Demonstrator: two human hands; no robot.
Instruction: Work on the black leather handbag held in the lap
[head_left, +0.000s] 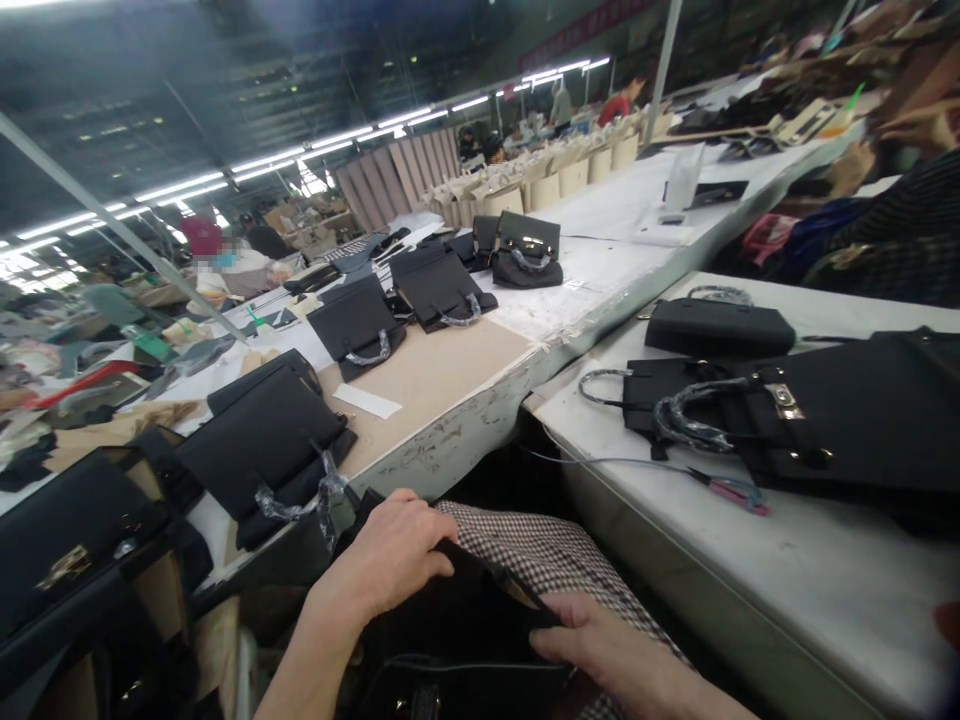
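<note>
A black handbag [469,610] rests in my lap, its mouth partly spread and its lower part in dark shadow. On the far left of its upper edge, my left hand [401,550] is closed with the thumb over the rim. At the right end of the edge, my right hand [589,635] pinches the black material between thumb and fingers. Brown-and-white checked cloth [555,545] lies beneath the bag, over my legs. Just beyond my left hand is a black handbag [262,440] with plastic-wrapped handles.
More black bags [439,285] line the left table [480,370], beside a white strip [367,401]. The right table [825,590] bears a large black handbag [870,410] and a pink-handled tool [739,492]. Another person's striped sleeve [907,215] shows at upper right.
</note>
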